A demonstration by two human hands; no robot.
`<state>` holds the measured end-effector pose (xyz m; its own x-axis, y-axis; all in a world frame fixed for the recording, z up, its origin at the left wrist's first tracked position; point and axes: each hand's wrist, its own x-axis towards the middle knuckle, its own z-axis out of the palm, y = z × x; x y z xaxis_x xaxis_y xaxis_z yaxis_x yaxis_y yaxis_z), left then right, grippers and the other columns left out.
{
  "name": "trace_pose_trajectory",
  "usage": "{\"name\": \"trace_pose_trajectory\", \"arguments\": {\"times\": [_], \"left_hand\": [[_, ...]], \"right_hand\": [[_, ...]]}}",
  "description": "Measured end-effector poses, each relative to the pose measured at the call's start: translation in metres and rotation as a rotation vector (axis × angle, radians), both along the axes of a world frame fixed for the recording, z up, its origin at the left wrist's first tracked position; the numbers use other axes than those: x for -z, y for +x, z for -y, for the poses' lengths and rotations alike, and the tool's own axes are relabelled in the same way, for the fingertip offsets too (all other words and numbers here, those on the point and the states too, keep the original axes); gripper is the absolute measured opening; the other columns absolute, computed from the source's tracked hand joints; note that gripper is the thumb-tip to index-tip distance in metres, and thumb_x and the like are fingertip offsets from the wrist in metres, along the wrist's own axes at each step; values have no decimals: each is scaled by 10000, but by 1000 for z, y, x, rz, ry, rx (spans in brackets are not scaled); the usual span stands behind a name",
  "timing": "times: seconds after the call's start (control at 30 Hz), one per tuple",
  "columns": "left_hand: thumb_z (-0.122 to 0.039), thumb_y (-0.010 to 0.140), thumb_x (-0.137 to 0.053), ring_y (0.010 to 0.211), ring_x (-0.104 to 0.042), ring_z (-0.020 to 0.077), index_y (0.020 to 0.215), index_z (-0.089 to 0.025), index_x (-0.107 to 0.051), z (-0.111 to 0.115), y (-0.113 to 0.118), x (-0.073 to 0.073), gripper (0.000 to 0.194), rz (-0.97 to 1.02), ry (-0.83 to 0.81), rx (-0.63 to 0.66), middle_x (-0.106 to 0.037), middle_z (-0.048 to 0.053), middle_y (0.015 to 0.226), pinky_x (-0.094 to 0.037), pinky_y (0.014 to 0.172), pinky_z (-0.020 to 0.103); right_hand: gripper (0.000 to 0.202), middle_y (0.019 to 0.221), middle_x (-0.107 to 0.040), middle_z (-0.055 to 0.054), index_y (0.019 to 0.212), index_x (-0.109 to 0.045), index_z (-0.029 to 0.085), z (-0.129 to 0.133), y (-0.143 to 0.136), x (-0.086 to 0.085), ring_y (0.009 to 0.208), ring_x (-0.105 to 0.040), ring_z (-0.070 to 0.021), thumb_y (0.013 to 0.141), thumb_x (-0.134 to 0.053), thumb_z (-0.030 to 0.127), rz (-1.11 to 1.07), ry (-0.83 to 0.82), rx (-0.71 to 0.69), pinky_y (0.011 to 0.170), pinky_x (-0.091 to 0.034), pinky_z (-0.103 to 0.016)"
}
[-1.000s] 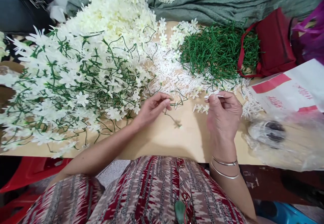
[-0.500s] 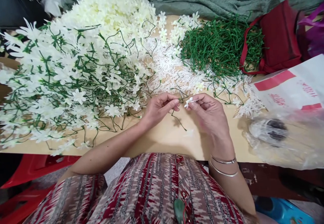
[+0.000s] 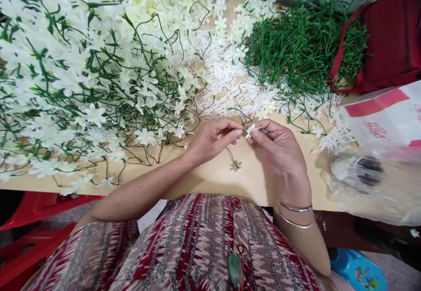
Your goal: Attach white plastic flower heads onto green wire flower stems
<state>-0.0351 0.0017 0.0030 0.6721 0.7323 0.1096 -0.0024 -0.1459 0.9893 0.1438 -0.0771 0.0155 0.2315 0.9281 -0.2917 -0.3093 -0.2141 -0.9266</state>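
Pinched between the fingertips of my left hand point(image 3: 219, 139) is a thin green plastic stem point(image 3: 233, 158), whose lower end hangs below the fingers. My right hand point(image 3: 279, 146) pinches a small white artificial flower point(image 3: 250, 131) with a thin white stamen piece point(image 3: 259, 128) sticking out to its right. Stem tip and flower meet between the two hands, just above the table; whether the tip is inside the flower I cannot tell. Behind my hands lies a spread of white stamen pieces point(image 3: 226, 82).
A big heap of assembled white flowers on green stems point(image 3: 108, 93) fills the left. Green stems point(image 3: 302, 45) are piled at back right, beside a red bag point(image 3: 391, 41). Plastic bags point(image 3: 378, 185) lie on the right. The table's front edge point(image 3: 197, 190) is close to my body.
My left hand has brought the stem tip right up to the white flower in my right hand; before, a small gap lay between them. The whole view has shifted slightly.
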Motion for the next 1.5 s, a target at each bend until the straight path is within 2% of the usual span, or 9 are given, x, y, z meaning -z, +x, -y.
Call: {"name": "trace_pose_trajectory", "arguments": {"times": [0.17,0.4,0.57,0.83,1.17,1.37,1.5], "left_hand": [[-389,1010,-657,676,-656,107,983,-168,-728,1,0,-1,234,-20,7,-3,-727,18,784,-495,653,237],[-328,1015,-648,702,-668,120,986,-157,-721,2,0,-5,188,-10,-36,9,-735,32,822,-521,675,246],[-366,1005,-663,696,-687,116,977,-174,-729,2,-1,-3,204,-16,-34,10,-745,27,820,-531,674,236],[-338,1024,-625,684,-679,108,936,-181,-725,1,-3,-4,206,-83,71,-2,-739,11,758,-515,683,225],[-317,1029,-615,699,-679,119,903,-196,-713,-3,-5,-1,201,-122,214,13,-738,7,739,-509,691,236],[-321,1027,-626,700,-686,120,905,-197,-721,0,-2,0,198,-141,199,-21,-743,8,743,-519,686,235],[-304,1024,-624,747,-716,130,994,-186,-739,3,-1,-2,167,-143,175,-23,-773,26,800,-539,713,241]], "right_hand": [[267,770,-724,14,789,-776,290,0,-1,-2,642,-586,-126,666,-968,429,12,-9,-16,641,-513,-298],[224,780,-716,17,804,-758,316,1,2,0,632,-586,-146,710,-925,432,68,17,-59,617,-529,-323],[203,705,-692,30,813,-747,303,1,1,4,621,-592,-141,733,-906,399,128,23,-44,609,-517,-304],[156,721,-700,29,820,-734,254,1,0,5,637,-619,-124,772,-866,323,160,23,-69,626,-524,-273],[170,644,-689,31,804,-736,239,-2,-1,-2,605,-620,-130,768,-865,344,223,0,-113,606,-508,-281],[241,621,-691,35,773,-743,250,-7,2,-3,592,-619,-128,701,-926,390,195,-27,-134,596,-501,-268],[196,640,-696,35,810,-762,252,-6,6,-1,587,-622,-115,729,-904,359,118,-32,-106,601,-501,-256]]}}
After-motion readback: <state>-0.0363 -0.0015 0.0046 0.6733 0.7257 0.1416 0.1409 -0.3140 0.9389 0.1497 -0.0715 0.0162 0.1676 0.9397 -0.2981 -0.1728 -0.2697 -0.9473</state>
